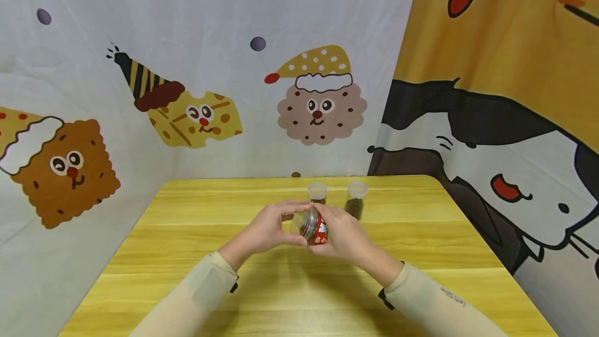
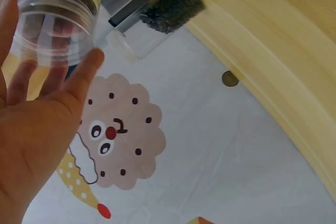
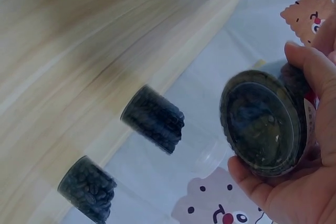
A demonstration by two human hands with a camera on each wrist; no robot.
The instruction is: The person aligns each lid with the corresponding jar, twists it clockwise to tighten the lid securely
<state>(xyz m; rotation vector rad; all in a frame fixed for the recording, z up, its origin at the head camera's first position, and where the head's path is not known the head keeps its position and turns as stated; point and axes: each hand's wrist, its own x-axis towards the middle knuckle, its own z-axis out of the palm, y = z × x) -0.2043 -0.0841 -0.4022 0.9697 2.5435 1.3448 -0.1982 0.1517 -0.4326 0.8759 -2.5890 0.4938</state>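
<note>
A clear jar (image 1: 321, 230) with a red label and dark contents is held tilted on its side above the table, between both hands. My right hand (image 1: 343, 235) grips its body; the right wrist view shows the round base of the jar (image 3: 262, 124) facing the camera, fingers and thumb about its side. At the clear lid end (image 2: 52, 40), my left hand (image 1: 267, 230) has its thumb and fingers spread around the rim. Behind the hands, two clear tubes stand upright, one a jar with dark pieces (image 1: 354, 207), the other a similar jar (image 1: 317, 191) partly hidden by the hands.
The wooden table (image 1: 187, 254) has a back edge close behind the two standing jars. A pale cloth with cartoon prints (image 1: 210, 25) hangs behind it, and an orange cloth with a cat print (image 1: 515, 66) hangs at the right.
</note>
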